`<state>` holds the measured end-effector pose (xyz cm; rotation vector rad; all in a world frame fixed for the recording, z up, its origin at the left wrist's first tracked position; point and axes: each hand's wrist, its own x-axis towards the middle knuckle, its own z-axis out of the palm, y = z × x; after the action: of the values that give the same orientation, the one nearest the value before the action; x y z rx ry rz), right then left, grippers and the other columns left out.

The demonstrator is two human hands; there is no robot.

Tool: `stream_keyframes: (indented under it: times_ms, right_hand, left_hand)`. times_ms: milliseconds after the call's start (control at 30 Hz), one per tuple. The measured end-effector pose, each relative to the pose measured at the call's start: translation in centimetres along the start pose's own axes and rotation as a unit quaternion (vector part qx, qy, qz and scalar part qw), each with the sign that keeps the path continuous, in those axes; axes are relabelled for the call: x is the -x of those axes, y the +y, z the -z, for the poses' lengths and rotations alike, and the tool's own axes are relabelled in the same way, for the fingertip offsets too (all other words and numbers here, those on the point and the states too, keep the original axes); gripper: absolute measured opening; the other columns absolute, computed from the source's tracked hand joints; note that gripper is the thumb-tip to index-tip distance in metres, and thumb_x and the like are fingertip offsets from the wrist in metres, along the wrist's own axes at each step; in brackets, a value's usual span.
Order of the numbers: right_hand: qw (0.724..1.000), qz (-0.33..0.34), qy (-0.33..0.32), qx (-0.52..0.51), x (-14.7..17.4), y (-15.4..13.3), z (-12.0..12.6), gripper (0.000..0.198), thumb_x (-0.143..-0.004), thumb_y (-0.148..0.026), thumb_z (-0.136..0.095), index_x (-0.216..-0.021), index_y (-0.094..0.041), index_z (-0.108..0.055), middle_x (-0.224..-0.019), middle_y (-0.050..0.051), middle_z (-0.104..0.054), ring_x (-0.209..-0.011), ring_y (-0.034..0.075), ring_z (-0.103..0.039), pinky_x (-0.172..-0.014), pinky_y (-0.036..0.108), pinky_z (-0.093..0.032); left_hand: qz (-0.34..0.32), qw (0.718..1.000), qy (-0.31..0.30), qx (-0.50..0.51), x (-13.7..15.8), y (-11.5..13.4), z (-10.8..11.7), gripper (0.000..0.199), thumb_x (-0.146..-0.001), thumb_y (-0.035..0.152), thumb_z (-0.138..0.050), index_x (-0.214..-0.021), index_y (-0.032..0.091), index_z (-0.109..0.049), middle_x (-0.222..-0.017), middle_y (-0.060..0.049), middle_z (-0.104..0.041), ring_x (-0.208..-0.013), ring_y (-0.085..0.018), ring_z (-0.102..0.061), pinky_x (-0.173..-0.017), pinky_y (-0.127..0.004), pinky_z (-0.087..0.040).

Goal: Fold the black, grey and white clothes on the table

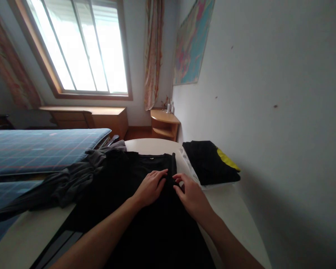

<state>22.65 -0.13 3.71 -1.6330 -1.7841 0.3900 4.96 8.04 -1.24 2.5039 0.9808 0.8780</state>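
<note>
A black shirt (145,224) lies spread on a pale table, its neckline with a small label at the far end. My left hand (150,186) rests on the upper part of the shirt, fingers stretched out and thumb a little apart. Just beside it, my right hand (192,196) curves its thumb and fingers round the folded right edge of the shirt; dark cloth lies between the fingertips. The shirt's right side looks turned inward. Grey cloth (75,179), crumpled, joins or lies against the shirt's left side; which, I cannot tell.
Folded black clothing with a yellow patch (210,162) sits on clear plastic at the table's right. Table surface (229,216) shows near the wall. Left stands a bed with a blue checked mattress (44,149). Beyond are a wooden desk (109,116) and a corner shelf (165,117).
</note>
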Motion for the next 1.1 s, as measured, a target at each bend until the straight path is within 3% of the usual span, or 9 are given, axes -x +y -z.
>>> stream_keyframes:
  times_ms: [100, 233, 333, 467, 567, 667, 767, 1000, 1100]
  right_hand:
    - [0.997, 0.011, -0.030, -0.074, 0.4, -0.8, -0.8, 0.025, -0.086, -0.013, -0.056, -0.109, -0.020, -0.062, -0.103, 0.003, -0.069, -0.086, 0.016, -0.064, -0.083, 0.030, -0.048]
    - [0.992, 0.012, -0.065, -0.112, 0.8, -1.5, -0.9, 0.026, -0.086, -0.015, -0.057, -0.111, -0.020, -0.062, -0.102, 0.003, -0.068, -0.080, 0.014, -0.063, -0.079, 0.028, -0.048]
    - [0.994, 0.001, -0.094, -0.056, 1.1, -1.8, 0.0, 0.024, -0.084, -0.021, -0.063, -0.107, -0.019, -0.061, -0.102, 0.004, -0.066, -0.079, 0.014, -0.061, -0.074, 0.027, -0.045]
    - [0.981, -0.052, -0.181, 0.052, 1.8, -1.8, 1.6, 0.038, -0.071, -0.033, -0.077, -0.101, -0.019, -0.058, -0.086, 0.001, -0.065, -0.075, 0.017, -0.059, -0.065, 0.027, -0.039]
    - [0.968, -0.067, -0.227, 0.081, 2.1, -1.8, 2.4, 0.034, -0.071, -0.025, -0.074, -0.101, -0.019, -0.058, -0.079, -0.001, -0.064, -0.070, 0.016, -0.058, -0.061, 0.025, -0.035]
    - [0.971, -0.063, -0.210, 0.095, 2.1, -1.8, 2.4, 0.021, -0.079, -0.020, -0.064, -0.099, -0.019, -0.061, -0.078, 0.000, -0.066, -0.070, 0.015, -0.059, -0.061, 0.025, -0.034]
    - [0.976, -0.065, -0.179, 0.104, 1.9, -1.8, 2.2, 0.010, -0.084, -0.020, -0.057, -0.092, -0.019, -0.064, -0.079, 0.002, -0.068, -0.071, 0.015, -0.060, -0.062, 0.025, -0.034]
    - [0.984, -0.067, -0.154, 0.065, 1.7, -2.5, 1.4, 0.008, -0.086, -0.024, -0.061, -0.091, -0.019, -0.065, -0.075, 0.001, -0.068, -0.068, 0.015, -0.061, -0.061, 0.026, -0.035]
    - [0.989, -0.062, -0.133, 0.011, 1.6, -3.1, 1.1, 0.015, -0.087, -0.024, -0.061, -0.100, -0.019, -0.067, -0.076, 0.001, -0.067, -0.070, 0.015, -0.061, -0.064, 0.025, -0.038]
  left_hand:
    - [0.017, 1.000, 0.011, 0.020, -0.1, 0.1, 0.1, 0.044, -0.104, 0.032, -0.036, -0.146, 0.024, -0.044, -0.125, -0.006, -0.067, -0.116, -0.022, -0.058, -0.103, -0.043, -0.044]
    - [0.024, 1.000, -0.008, 0.010, -0.1, -0.2, 0.0, 0.042, -0.105, 0.036, -0.031, -0.130, 0.024, -0.063, -0.126, -0.005, -0.067, -0.117, -0.023, -0.058, -0.103, -0.042, -0.043]
    - [0.020, 0.999, -0.026, 0.010, -0.1, -0.1, 0.0, 0.040, -0.105, 0.037, -0.034, -0.129, 0.025, -0.064, -0.124, -0.004, -0.069, -0.117, -0.022, -0.058, -0.103, -0.042, -0.042]
    - [-0.020, 0.999, -0.045, 0.007, 0.0, 0.2, 0.1, 0.038, -0.104, 0.033, -0.039, -0.136, 0.029, -0.058, -0.122, -0.002, -0.069, -0.115, -0.022, -0.058, -0.106, -0.043, -0.039]
    - [-0.053, 0.997, -0.051, -0.010, 0.2, 0.2, 0.0, 0.042, -0.100, 0.020, -0.042, -0.140, 0.029, -0.053, -0.122, -0.002, -0.068, -0.113, -0.021, -0.057, -0.106, -0.043, -0.039]
    - [-0.076, 0.995, -0.059, -0.030, 0.3, 0.0, -0.2, 0.049, -0.096, 0.012, -0.043, -0.140, 0.031, -0.052, -0.123, -0.003, -0.065, -0.113, -0.021, -0.056, -0.104, -0.042, -0.040]
    - [-0.085, 0.994, -0.052, -0.042, 0.3, -0.1, -0.2, 0.043, -0.097, 0.016, -0.047, -0.136, 0.033, -0.057, -0.115, -0.003, -0.067, -0.108, -0.021, -0.057, -0.101, -0.041, -0.041]
    - [-0.095, 0.995, -0.012, -0.029, -0.1, 0.0, -0.1, 0.025, -0.097, 0.016, -0.049, -0.107, 0.026, -0.069, -0.097, -0.002, -0.072, -0.096, -0.019, -0.062, -0.096, -0.037, -0.042]
    - [-0.042, 0.998, 0.041, 0.005, -0.1, 0.1, 0.2, 0.026, -0.091, 0.010, -0.048, -0.100, 0.023, -0.069, -0.096, -0.002, -0.073, -0.094, -0.019, -0.064, -0.093, -0.035, -0.044]
